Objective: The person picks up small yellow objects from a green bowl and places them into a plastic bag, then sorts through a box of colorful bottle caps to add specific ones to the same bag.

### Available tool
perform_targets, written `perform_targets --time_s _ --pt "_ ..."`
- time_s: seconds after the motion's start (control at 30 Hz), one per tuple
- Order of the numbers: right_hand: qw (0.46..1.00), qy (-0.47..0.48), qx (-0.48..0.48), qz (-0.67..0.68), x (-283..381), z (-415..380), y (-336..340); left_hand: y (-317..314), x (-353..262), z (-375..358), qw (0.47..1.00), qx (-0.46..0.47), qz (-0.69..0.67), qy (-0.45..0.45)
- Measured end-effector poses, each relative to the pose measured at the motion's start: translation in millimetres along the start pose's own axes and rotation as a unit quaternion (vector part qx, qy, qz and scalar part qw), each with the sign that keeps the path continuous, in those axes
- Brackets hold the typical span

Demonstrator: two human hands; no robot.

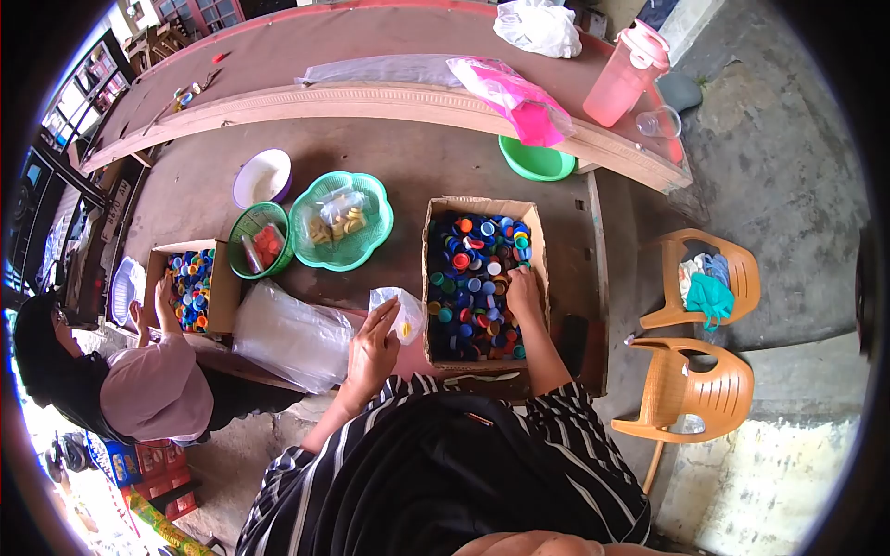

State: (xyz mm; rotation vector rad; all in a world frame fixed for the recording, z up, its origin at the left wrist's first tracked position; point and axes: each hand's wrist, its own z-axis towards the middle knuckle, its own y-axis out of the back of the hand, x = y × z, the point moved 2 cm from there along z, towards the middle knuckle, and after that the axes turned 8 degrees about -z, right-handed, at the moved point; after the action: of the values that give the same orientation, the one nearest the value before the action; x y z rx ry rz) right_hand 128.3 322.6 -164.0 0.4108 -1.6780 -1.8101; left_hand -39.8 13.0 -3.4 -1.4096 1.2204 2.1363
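Note:
A cardboard box (542, 345) full of colored bottle caps (477, 287) stands in front of me. My right hand (524, 293) reaches into it at the right side, fingertips among the caps; what they hold, if anything, is hidden. Left of the box, my left hand (374, 347) pinches the edge of a small clear plastic bag (405, 318) with something yellow inside. A stack of flat clear bags (287, 335) lies further left. Beyond it are a green flower-shaped basket (375, 199) with bagged yellow pieces and a round green basket (243, 222) with red pieces.
At the left, another person (153, 385) has hands at a smaller box (222, 296) of caps. A white bowl (262, 178) and green bowl (538, 163) stand further back. A raised ledge (371, 100) holds a pink jug (626, 79). Two orange chairs (691, 394) stand right.

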Motion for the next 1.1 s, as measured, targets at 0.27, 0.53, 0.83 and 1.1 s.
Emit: perform_targets --time_s 0.27,0.53,0.83,1.1 --pt "0.992 0.008 0.077 -0.100 6.8 6.9 -9.7 4.3 4.0 7.5 0.999 -0.010 -0.005 0.037" --pt "0.983 -0.014 0.048 0.176 5.0 -25.7 29.9 2.4 10.7 14.4 1.000 -0.002 0.003 0.022" --pt "0.925 -0.027 0.095 0.367 32.8 -84.3 28.1 -3.2 12.3 10.5 0.999 0.035 -0.031 -0.013" --pt "0.839 -0.111 0.200 0.495 55.9 -108.3 40.3 4.1 15.9 -3.7 0.998 0.043 -0.046 -0.026"
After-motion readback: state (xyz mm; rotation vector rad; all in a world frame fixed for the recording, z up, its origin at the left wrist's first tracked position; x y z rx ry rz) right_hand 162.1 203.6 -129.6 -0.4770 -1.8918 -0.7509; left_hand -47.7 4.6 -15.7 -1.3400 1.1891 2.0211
